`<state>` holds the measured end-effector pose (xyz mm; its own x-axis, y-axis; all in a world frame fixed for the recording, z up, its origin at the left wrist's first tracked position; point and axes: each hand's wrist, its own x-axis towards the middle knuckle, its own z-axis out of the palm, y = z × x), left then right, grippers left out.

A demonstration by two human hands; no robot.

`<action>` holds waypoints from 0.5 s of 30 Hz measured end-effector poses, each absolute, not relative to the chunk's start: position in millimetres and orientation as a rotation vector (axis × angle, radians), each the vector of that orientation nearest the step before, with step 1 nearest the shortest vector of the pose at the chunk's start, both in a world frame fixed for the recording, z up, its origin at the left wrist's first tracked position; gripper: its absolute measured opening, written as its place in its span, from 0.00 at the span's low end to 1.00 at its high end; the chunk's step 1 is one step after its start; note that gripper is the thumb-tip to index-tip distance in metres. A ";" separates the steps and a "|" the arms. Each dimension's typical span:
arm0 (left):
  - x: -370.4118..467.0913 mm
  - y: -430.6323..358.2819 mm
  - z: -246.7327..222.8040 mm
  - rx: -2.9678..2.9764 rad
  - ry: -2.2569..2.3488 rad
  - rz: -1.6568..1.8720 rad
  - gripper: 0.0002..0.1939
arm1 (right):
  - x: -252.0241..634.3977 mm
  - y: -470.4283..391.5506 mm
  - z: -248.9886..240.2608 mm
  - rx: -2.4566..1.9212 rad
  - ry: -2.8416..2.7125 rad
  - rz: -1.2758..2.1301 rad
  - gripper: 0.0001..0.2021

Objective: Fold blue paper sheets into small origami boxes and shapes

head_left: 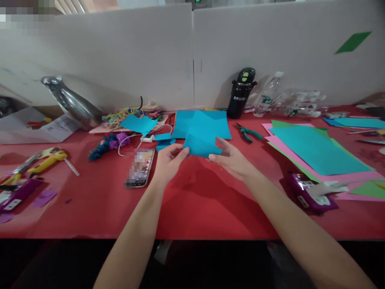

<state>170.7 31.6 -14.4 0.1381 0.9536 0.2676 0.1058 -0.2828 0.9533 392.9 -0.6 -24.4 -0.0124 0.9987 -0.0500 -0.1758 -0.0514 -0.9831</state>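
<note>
Currently held blue paper [201,147]: centre of the frame, raised between the two hands, in front of the larger blue sheet [221,125]. Lower edge looks slightly bowed; upper edge merges with the blue behind, so the full outline cannot be told.
Left hand [170,160]: thumb on the paper's left edge, other fingers apparently behind it; a light pinch.
Right hand [234,159]: thumb at the lower right corner, forefinger up by the right edge; paper seemingly caught between them, firmness cannot be told.
Step in hand: judged to be two-handed positioning or bending of a single piece; no crease can be made out.
Next move: seems to call for even support from both thumbs and level edges before any pressing.
Small blue pieces [164,137]: left of centre, just beyond the left hand.
Smartphone [141,167]: left of centre, lying on the red tabletop [93,208] beside the left wrist.
Green-handled pliers [250,133]: right of centre, apart from the right hand.
Coloured paper stack [321,150]: right side, blue uppermost, pink and green showing beneath.
</note>
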 end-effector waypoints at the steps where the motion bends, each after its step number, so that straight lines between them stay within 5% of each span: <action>1: 171.5 29.8 -12.6 1.598 1.058 1.232 0.14 | 390.6 -0.4 -23.4 -1.129 -1.039 1.309 0.49; 10: 176.9 19.3 -1.0 1.855 0.962 1.240 0.13 | 393.0 3.8 -23.3 -0.992 -1.180 0.928 0.38; 15: 174.0 21.7 -3.7 1.827 0.995 1.249 0.12 | 395.5 2.8 -22.4 -1.005 -1.298 0.846 0.21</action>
